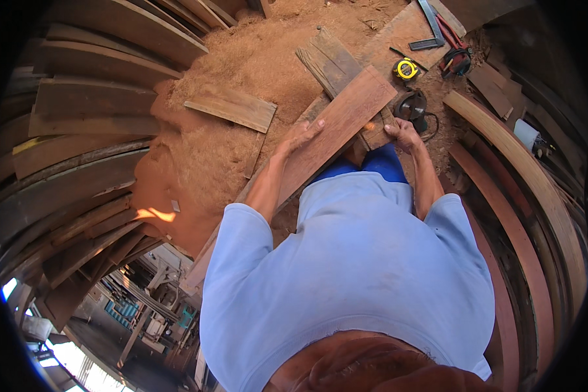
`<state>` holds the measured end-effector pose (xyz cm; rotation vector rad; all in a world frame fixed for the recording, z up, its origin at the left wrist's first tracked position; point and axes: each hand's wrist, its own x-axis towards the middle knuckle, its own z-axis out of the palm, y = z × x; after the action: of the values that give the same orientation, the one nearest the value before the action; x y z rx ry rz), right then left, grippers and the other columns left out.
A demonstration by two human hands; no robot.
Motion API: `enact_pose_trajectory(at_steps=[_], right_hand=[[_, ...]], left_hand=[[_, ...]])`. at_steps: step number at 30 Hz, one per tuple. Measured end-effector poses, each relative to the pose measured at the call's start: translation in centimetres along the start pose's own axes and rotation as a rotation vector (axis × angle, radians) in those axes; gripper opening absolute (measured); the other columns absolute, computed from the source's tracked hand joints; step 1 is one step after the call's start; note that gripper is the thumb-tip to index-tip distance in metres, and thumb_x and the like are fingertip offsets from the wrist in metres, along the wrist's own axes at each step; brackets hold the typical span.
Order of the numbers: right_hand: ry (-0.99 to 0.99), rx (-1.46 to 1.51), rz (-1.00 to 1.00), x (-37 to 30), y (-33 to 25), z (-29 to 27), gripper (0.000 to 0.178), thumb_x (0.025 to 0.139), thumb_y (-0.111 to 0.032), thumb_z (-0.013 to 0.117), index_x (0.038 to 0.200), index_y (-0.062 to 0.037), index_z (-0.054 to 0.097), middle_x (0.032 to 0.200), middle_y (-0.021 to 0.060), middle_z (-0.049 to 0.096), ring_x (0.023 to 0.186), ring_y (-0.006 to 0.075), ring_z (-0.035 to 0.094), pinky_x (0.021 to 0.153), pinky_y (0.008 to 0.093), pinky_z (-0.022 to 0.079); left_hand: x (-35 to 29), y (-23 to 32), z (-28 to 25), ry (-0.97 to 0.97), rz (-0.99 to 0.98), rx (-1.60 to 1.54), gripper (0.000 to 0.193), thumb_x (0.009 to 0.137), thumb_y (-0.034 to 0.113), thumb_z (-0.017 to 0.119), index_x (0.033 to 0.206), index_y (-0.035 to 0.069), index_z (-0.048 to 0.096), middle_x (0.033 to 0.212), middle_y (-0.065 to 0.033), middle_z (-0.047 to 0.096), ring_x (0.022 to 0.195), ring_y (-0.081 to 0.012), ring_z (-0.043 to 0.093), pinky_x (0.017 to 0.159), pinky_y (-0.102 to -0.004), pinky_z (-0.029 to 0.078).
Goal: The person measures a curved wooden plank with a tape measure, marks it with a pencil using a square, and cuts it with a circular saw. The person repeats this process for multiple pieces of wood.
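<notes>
A long reddish wooden board [343, 117] runs diagonally in front of me, its far end at the upper right. My left hand [302, 136] is closed on its left edge, thumb on the top face, other fingers hidden. My right hand [406, 134] grips a shorter, darker piece of wood [377, 136] beside the board's right edge, with the thumb on top. Under the board's far part lies a weathered plank [328, 59]. Just beyond my right hand is a dark power tool [411, 104] with a rounded guard; its exact kind is unclear.
A yellow tape measure [406, 69], a thin dark pencil-like stick [408, 58], a try square [427, 43] and a red-and-black tool [455, 59] lie at the upper right. A loose board [232, 110] rests on sawdust [242, 65]. Stacked planks [91, 108] line the left; long boards [522, 157] curve along the right.
</notes>
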<state>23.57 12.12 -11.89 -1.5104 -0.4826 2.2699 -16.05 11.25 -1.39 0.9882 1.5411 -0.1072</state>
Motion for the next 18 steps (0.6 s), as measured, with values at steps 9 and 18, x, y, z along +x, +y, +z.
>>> enact_pose_trajectory(at_steps=[9, 18], right_hand=[[-0.147, -0.133, 0.040, -2.8, -0.1, 2.5, 0.061, 0.086, -0.028, 0.088, 0.131, 0.0053, 0.062, 0.117, 0.0097, 0.072, 0.105, 0.0226, 0.071, 0.095, 0.0396, 0.059], [0.572, -0.979, -0.312, -4.9, -2.7, 4.1, 0.062, 0.098, -0.038, 0.070, 0.145, 0.0006, 0.057, 0.134, 0.0311, 0.065, 0.124, 0.0461, 0.063, 0.107, 0.0512, 0.049]], left_hand=[[0.8, -0.7, -0.5, 0.034, 0.091, 0.026, 0.141, 0.075, 0.105, 0.041, 0.135, -0.021, 0.056, 0.135, -0.0413, 0.062, 0.132, -0.0516, 0.060, 0.108, -0.0535, 0.050], [0.9, 0.0, -0.4, 0.166, -0.045, 0.051, 0.128, 0.075, 0.100, 0.053, 0.129, -0.016, 0.060, 0.125, -0.0399, 0.067, 0.124, -0.0528, 0.064, 0.103, -0.0558, 0.052]])
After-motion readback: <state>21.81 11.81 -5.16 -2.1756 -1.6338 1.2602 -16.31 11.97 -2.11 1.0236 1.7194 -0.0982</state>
